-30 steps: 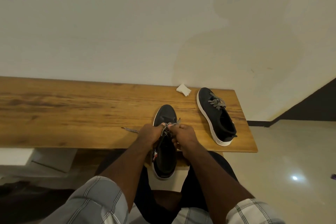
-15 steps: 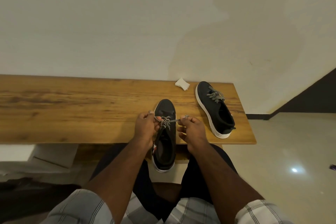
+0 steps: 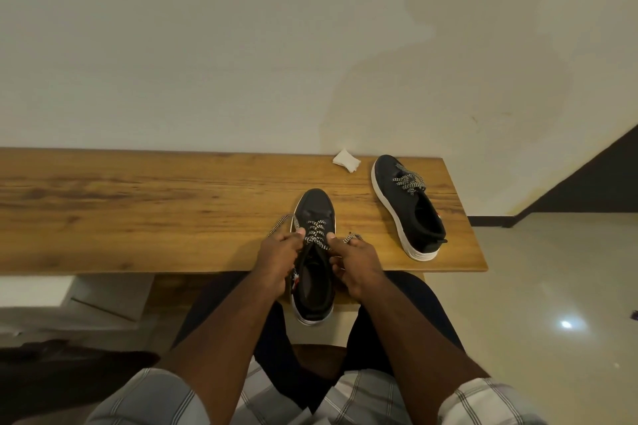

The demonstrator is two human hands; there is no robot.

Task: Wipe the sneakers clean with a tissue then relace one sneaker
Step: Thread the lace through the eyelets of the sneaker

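Gripping the lace (image 3: 315, 233) ends, our left hand (image 3: 276, 260) and right hand (image 3: 359, 264) flank the near sneaker (image 3: 315, 272), whose heel overhangs the wooden bench's (image 3: 138, 210) front edge. Beyond it, by the pale wall (image 3: 241, 45), lies the tissue (image 3: 346, 160); right of that sits the laced sneaker (image 3: 409, 205), near the bench's end, where glossy floor (image 3: 552, 286) opens.

Bare tabletop (image 3: 138, 210) lies left; second sneaker (image 3: 409, 205) and tissue (image 3: 346, 160) crowd right.
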